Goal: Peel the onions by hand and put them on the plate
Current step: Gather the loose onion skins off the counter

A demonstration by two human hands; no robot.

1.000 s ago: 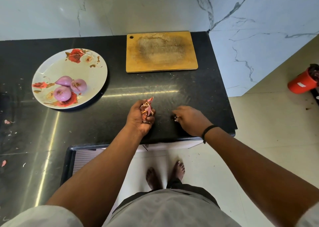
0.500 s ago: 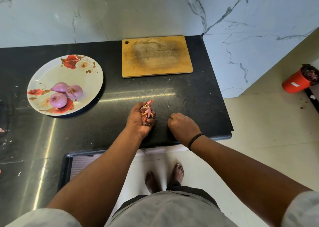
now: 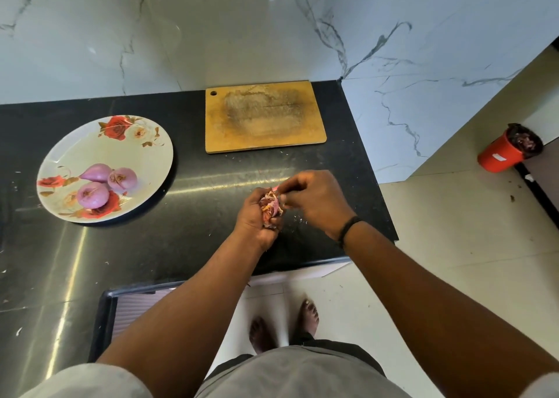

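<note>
head view looks down on a black stone counter point(image 3: 127, 246), and all places here are told from the wooden cutting board point(image 3: 265, 117) that lies at the back of it. left of the board and a little nearer to the person stands a flowered plate point(image 3: 145, 143) with three peeled onions point(image 3: 104, 184) lying close together on its near half. in front of the board, near the counter's front edge, the left hand point(image 3: 257, 219) grips a bunch of onion skins point(image 3: 271, 205), its fingers curled around them. the right hand point(image 3: 317, 199) is just beside it on the right, its fingertips pinched together on the top of the same skins. right of the board, far off on the floor, stands a red bin point(image 3: 502, 155) with dark scraps inside.
</note>
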